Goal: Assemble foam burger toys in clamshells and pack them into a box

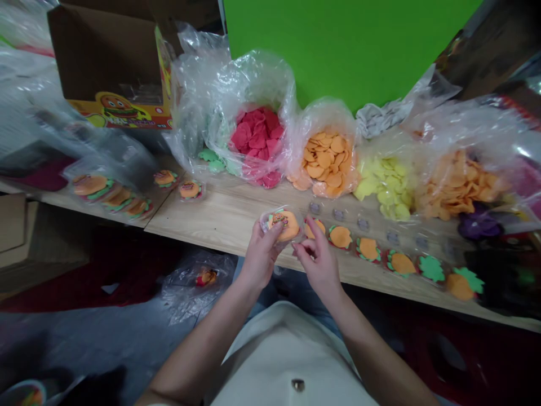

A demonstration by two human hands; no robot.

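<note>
My left hand (pixel 261 254) grips a clear plastic case (pixel 289 224) with an orange burger-bun piece and a printed burger figure inside, its thumb lying across the front. Just to the right is my right hand (pixel 319 262), index finger and thumb apart, beside the held case. The index fingertip overlaps an orange piece (pixel 318 228) in the first case of a row; whether it touches is unclear. Farther along that row, open clear cases hold more orange pieces (pixel 340 237) and a green lettuce-shaped piece (pixel 431 268) on top.
Clear bags at the back hold red pieces (pixel 258 135), orange pieces (pixel 325 160), yellow pieces (pixel 391 186) and more orange pieces (pixel 462 183). Filled burger cases (pixel 191 190) lie on the left. An open display box (pixel 122 110) stands behind them. The table's front edge (pixel 220 241) runs before me.
</note>
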